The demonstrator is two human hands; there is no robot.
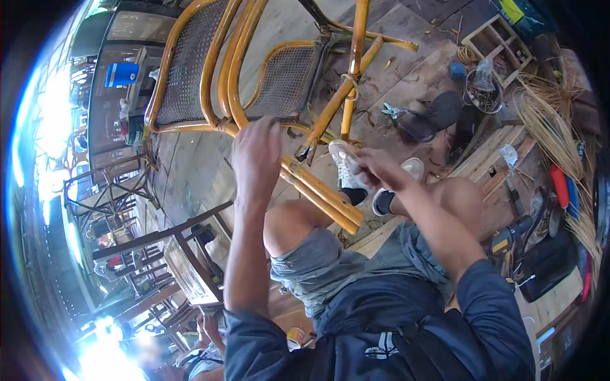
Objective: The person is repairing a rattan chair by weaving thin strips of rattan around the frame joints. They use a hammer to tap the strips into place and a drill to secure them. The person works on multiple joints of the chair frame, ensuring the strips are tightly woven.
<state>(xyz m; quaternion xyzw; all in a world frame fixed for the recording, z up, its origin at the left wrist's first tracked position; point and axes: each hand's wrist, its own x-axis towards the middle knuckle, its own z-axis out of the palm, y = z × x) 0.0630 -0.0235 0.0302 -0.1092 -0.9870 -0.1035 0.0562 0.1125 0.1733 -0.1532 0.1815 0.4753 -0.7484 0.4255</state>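
A rattan chair (pixel 219 60) with glossy yellow-brown poles and dark woven cane panels lies tipped over in front of me. Its paired poles (pixel 324 195) slant down towards my left knee. My left hand (pixel 257 149) is raised over the chair's frame with its fingers curled; whatever it grips is hidden behind the hand. To the right, above my shoes, my right hand (pixel 383 169) has its fingers drawn together and slightly blurred. Anything in those fingers is too small to make out. Thin binding (pixel 349 87) wraps a joint where the chair's poles cross.
Green-handled pliers (pixel 391 111) lie on the plank floor beyond my feet. On the right are a bowl of small parts (pixel 483 92), a wooden crate (pixel 499 47), loose cane strands (pixel 549 120) and a power drill (pixel 510 235). Dark chair frames (pixel 184 254) stand left; another person (pixel 206 355) is at lower left.
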